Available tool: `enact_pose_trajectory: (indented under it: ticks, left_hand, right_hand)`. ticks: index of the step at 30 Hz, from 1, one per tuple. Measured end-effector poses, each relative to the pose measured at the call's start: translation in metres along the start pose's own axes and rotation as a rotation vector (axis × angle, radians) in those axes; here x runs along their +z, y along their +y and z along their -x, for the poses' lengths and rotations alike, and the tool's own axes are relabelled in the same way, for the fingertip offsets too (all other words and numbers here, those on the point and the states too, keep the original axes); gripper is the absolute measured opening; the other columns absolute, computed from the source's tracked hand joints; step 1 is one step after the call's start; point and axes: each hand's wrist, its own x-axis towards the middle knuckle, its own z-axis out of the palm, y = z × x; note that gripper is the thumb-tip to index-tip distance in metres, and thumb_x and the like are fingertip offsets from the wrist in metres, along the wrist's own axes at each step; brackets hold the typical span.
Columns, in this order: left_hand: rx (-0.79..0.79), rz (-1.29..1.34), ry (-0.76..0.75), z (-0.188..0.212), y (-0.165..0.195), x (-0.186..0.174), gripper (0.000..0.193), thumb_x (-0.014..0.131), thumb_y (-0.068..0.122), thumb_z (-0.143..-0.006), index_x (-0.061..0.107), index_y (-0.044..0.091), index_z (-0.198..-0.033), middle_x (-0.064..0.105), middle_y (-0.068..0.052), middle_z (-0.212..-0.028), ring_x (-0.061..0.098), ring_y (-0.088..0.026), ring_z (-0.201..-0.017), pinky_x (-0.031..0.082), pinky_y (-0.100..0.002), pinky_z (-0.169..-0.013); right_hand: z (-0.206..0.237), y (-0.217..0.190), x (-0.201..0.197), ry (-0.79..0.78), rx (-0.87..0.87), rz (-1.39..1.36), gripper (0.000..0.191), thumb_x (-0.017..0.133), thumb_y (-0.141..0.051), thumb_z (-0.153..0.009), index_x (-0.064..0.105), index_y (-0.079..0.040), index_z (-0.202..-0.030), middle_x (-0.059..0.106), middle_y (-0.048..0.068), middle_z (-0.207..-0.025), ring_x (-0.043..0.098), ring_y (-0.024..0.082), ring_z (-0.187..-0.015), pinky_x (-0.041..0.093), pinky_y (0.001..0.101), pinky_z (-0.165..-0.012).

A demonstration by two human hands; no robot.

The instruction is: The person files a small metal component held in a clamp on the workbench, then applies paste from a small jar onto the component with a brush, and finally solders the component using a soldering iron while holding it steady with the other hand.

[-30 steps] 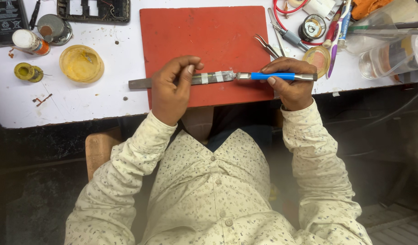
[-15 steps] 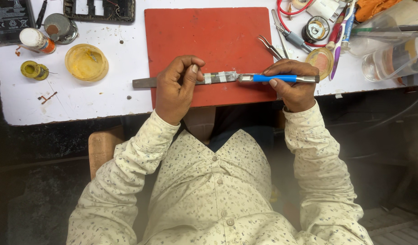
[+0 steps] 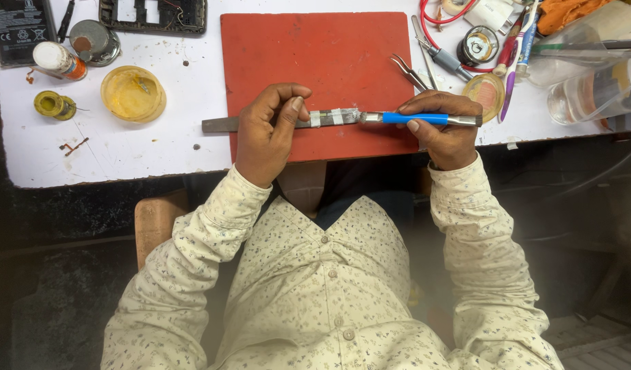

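Left hand (image 3: 267, 133) grips taped metal bar (image 3: 329, 118); right hand (image 3: 444, 130) grips blue-handled tool (image 3: 418, 118), over red mat (image 3: 315, 62).

Matt red rubbery mat (image 3: 315, 62); dull grey metal bar (image 3: 223, 125); glossy blue plastic handle (image 3: 415, 118).

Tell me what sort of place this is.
Probably a small electronics or phone repair bench. An opened phone frame and a dark flat battery lie on the white table, metal tweezers rest on the red work mat, and a solder wire spool sits nearby.
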Motion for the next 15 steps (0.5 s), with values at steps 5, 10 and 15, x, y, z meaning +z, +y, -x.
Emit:
enact_pose_trajectory:
  ticks: [5,10,15]
  left_hand:
    - [0.013,-0.024,-0.007,0.0,0.0,0.0,0.011,0.06,0.013,-0.109,0.065,0.003,-0.111,0.069,-0.002,-0.093,0.066,-0.008,-0.082,0.058,-0.024,-0.076]
    - [0.093,-0.112,-0.004,0.003,0.004,0.002,0.015,0.068,0.016,-0.105,0.063,0.002,-0.105,0.068,-0.004,-0.092,0.064,-0.011,-0.08,0.055,-0.025,-0.072]
    - [0.242,-0.482,-0.059,0.004,0.013,0.007,0.006,0.071,0.01,-0.101,0.069,0.005,-0.102,0.072,-0.006,-0.096,0.067,-0.02,-0.085,0.053,-0.033,-0.079]
  right_hand:
    - [-0.001,0.001,0.0,-0.012,-0.024,0.012,0.02,0.077,-0.011,-0.089,0.073,0.004,-0.102,0.074,0.017,-0.1,0.071,0.02,-0.087,0.059,0.029,-0.08]
    - [0.0,0.001,-0.001,-0.024,-0.023,0.016,0.02,0.076,-0.011,-0.09,0.073,0.004,-0.103,0.074,0.018,-0.102,0.071,0.021,-0.09,0.059,0.0296,-0.083]
    - [-0.001,0.0,0.0,-0.032,-0.055,0.038,0.019,0.076,-0.01,-0.091,0.073,0.004,-0.103,0.074,0.018,-0.102,0.073,0.023,-0.093,0.059,0.0289,-0.081]
